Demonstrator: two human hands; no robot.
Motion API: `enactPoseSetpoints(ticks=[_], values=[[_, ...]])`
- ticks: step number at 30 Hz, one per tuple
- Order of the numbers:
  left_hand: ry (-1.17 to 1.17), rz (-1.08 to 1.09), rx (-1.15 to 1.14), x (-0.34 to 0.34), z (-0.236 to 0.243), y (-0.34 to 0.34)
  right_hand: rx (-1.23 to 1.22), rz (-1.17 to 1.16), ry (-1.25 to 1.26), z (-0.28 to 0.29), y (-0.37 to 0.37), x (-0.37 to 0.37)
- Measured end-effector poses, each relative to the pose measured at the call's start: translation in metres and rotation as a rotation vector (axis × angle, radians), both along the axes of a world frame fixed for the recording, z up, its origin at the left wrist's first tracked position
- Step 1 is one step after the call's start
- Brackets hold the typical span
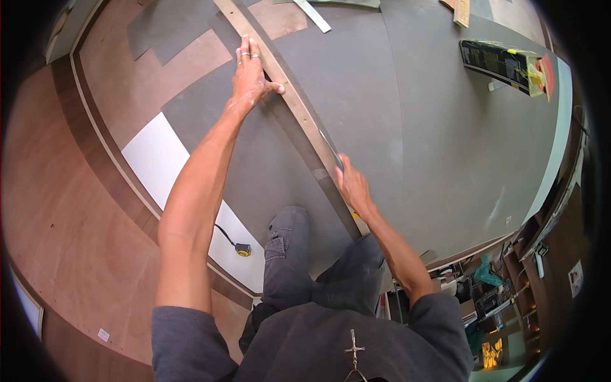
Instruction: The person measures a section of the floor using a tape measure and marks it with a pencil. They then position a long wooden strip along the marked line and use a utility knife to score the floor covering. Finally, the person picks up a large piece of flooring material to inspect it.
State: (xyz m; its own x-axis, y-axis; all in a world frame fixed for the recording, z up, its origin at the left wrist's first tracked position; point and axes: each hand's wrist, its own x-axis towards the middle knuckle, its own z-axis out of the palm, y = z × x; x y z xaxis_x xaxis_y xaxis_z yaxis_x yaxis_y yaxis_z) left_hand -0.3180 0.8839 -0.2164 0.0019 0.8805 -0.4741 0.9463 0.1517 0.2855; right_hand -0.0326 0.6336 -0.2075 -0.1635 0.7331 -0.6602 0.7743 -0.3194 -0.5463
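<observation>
A long light wooden strip (296,105) runs diagonally across a large grey sheet (439,127), with a darker grey band along its edge. Its upper part is pressed down by my left hand (249,77); the fingers lie stretched along the wood and the thumb is spread out across it. Lower down, beside the strip's right edge, my right hand (354,188) is closed around a slim knife (331,146). Its thin blade points up along the strip. Most of the knife's handle is hidden in my fingers, so its exact type is unclear.
A yellow-and-black tape measure (242,249) rests on a white panel (159,149) at left. Far right lies an open black box (499,63). A short white strip (313,16) and a wood offcut (462,13) lie at the far edge. Cluttered shelves (490,299) stand lower right.
</observation>
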Motion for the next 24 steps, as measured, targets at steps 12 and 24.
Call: enactPoseSetpoints(ticks=[12, 24], values=[[0.014, -0.031, 0.031, -0.004, -0.008, -0.002, 0.199, -0.046, 0.09, -0.018, 0.153, -0.091], [-0.054, 0.032, -0.013, -0.006, -0.005, -0.003, -0.015, 0.079, -0.029, -0.005, -0.033, 0.03]])
